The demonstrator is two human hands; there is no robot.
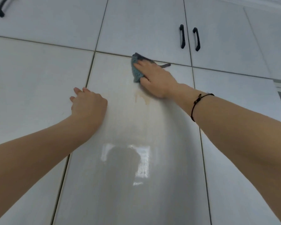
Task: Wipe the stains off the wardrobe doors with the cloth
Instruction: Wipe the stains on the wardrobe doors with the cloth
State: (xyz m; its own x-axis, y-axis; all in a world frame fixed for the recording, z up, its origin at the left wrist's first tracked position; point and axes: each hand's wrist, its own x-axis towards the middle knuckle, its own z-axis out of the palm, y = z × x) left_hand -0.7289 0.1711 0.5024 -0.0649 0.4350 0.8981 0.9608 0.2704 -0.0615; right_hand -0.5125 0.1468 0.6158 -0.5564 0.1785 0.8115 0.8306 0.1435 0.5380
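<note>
Two hands: both are reaching up onto the wardrobe front, with the left hand (88, 103) and the right hand (154, 78) sitting on the same centre door (128, 200).
One cloth: the cloth (136, 71) is showing as a small bunched wad, blue-grey. It is lying against the centre door right at its top edge, and a dark tail is poking out past the hand along the seam.
One stain: the stain (141, 98) is showing as a pale brown smear with drips running down, just below the cloth and the right thumb.
Doors: pale grey panels are filling the view in two rows, three in the lower row and at least three above. The centre door is catching a bright reflection lower down.
Three handles: black bar handles (182, 36) are hanging on the upper doors, two side by side at upper right and one at far upper left.
One bracelet: a thin dark cord bracelet (199, 103) is circling the right wrist.
Right grip: the fingers are lying straight and close together, pressing the cloth flat to the door, with the thumb spread out below it and nothing being pinched.
Left grip: the hand is resting at the centre door's left edge, fingers loosely bent and a little spread, tips reaching over the seam, holding nothing.
</note>
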